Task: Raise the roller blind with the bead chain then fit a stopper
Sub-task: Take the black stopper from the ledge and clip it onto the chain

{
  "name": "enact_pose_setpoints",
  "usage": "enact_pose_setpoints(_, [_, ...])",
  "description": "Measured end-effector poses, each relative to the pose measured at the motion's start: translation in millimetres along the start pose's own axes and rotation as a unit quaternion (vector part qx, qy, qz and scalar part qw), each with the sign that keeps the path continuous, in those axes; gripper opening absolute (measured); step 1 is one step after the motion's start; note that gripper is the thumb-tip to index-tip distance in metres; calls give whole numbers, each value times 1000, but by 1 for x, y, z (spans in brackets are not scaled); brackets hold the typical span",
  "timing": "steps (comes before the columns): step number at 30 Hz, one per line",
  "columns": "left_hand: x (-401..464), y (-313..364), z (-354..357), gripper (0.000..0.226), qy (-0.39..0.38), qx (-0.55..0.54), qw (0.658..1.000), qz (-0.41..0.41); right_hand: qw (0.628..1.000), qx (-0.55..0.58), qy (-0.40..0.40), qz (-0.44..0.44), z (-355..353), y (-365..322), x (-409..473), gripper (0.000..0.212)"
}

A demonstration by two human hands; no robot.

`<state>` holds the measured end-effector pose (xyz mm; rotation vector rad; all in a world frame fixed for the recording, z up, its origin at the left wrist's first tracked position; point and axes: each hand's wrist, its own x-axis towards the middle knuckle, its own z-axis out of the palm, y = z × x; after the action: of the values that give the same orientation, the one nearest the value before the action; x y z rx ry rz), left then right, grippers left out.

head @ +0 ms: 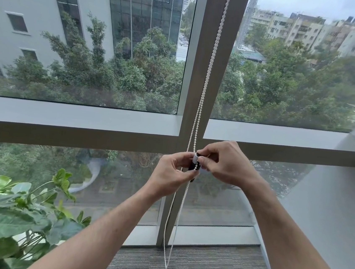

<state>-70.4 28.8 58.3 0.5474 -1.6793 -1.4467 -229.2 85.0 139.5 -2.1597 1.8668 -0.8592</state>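
Room w/ floor-to-ceiling glass: grey ribbed carpet [191, 267] ran to the window base, a wide horizontal frame rail [75, 121] crossed at mid height, and a vertical mullion [203, 71] split the panes. White wall [329, 205] closed the right side. Leafy plant [6, 215] sat near left, partly cut off by the picture edge. Outside: trees, an office block far left, flats far right.

White bead chain [211, 56] hung in front of the mullion, two strands twisted together higher up, parting lower down; its loop bottom hung just above the carpet. Top of the chain ran out of view, and the blind itself wasn't visible.

Both hands met at the chain just below the rail. Left hand [172, 173] was closed, fingers pinching a small stopper [195, 162], black w/ a white part, against the strands. Right hand [226, 163] was closed on the same piece from the right, thumb and forefinger on it. Fingers hid most of the stopper, so couldn't tell whether it was clipped onto the beads or only held against them. Both forearms bare.
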Motion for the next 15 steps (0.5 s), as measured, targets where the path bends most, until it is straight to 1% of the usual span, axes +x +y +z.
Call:
enact_pose_setpoints(5, [1, -1, -1, 27, 16, -7, 1000, -1, 1000, 23, 16, -10, 3, 1, 0, 9])
enact_pose_setpoints(11, [-1, 3, -1, 32, 2, -8, 1000, -1, 999, 42, -8, 0, 1, 8, 2, 12])
enact_pose_setpoints(15, [0, 4, -2, 31, 12, -21, 1000, -6, 998, 56, -13, -6, -2, 8, 3, 15])
